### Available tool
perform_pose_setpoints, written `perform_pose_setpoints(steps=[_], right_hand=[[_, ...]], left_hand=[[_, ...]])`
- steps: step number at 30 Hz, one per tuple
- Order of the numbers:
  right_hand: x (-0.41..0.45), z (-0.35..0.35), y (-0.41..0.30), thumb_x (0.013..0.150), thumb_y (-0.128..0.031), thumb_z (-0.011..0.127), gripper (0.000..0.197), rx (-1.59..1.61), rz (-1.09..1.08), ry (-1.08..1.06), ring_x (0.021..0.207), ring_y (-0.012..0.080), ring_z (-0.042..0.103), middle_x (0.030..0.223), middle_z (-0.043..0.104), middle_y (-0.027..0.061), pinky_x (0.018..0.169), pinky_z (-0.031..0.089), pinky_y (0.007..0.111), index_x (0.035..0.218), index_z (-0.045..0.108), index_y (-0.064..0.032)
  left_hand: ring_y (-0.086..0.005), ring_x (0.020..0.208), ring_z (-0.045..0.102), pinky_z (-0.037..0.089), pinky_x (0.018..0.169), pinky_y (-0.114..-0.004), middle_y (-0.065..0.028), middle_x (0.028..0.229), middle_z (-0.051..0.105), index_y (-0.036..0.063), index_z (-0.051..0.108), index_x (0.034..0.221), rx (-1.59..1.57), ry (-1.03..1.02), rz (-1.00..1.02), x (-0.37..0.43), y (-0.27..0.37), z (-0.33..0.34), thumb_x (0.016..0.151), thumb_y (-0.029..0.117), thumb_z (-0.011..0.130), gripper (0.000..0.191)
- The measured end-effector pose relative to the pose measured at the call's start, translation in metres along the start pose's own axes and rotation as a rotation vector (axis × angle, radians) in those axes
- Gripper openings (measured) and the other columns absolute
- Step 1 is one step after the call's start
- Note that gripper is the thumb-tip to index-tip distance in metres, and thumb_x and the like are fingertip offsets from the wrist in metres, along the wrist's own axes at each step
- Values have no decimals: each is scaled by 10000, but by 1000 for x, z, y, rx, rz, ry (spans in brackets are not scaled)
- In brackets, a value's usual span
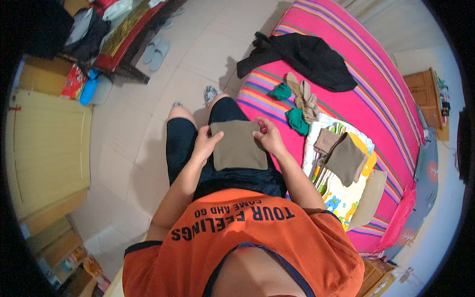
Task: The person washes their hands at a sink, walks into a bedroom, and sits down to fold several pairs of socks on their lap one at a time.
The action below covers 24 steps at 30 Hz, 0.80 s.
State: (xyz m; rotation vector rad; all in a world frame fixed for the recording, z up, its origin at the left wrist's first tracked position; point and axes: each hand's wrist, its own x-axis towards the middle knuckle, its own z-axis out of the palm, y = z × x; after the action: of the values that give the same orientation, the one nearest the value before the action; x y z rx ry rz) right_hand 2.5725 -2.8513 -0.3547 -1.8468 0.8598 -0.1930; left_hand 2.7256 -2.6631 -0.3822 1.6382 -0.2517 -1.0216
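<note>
A folded olive-brown cloth [240, 148] lies flat over my lap, on dark shorts. My left hand [207, 143] grips its left edge, thumb on top. At the opposite edge, my right hand [270, 136] pinches the cloth, thumb on top, with something red by the fingers. On the bed to the right, folded brown cloths [346, 159] rest on a stack of printed fabric [343, 196]. Rumpled brown fabric [306, 100] lies beside two green cloth bundles [297, 121], and a black garment [315, 59] is spread farther up.
The striped pink bed [386, 89] fills the right side. Grey slippers [159, 55] stand on the tiled floor near a dark wooden bench [122, 48]. A pale cabinet [52, 144] is at the left, and a small wooden cabinet [425, 96] at the far right.
</note>
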Motion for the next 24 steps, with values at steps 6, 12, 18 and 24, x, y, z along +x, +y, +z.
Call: perform_pose_setpoints(steps=[6,12,18,24], right_hand=[[-8,-19,-23,759,-116,654,313,-176,-95,-24,820,334,582,905,586,179,712,463,403,1056,591,-40],[-1,-26,-31,785,-154,633,264,-302,-237,123,837,363,572,909,566,167,725,471,421,1019,590,-42],[-17,-43,-65,807,-168,620,231,-294,-331,108,785,327,567,840,545,130,671,465,406,1007,597,-55],[-31,-67,-96,839,-195,598,181,-227,-365,-39,793,323,558,810,531,124,698,457,382,925,604,-36]], left_hand=[[-167,950,550,428,849,-289,-103,1027,572,-29,469,1145,-220,-1,-87,-11,31,14,855,107,589,343],[-171,959,531,430,857,-308,-95,1055,536,22,427,1188,-479,33,98,-15,57,25,839,109,621,408],[-163,980,535,424,857,-305,-63,1049,573,42,512,1175,-368,-210,-100,-29,62,14,801,185,692,439],[-110,907,550,431,823,-276,-37,960,606,21,581,1035,-321,-199,121,-39,81,-9,825,199,667,288]])
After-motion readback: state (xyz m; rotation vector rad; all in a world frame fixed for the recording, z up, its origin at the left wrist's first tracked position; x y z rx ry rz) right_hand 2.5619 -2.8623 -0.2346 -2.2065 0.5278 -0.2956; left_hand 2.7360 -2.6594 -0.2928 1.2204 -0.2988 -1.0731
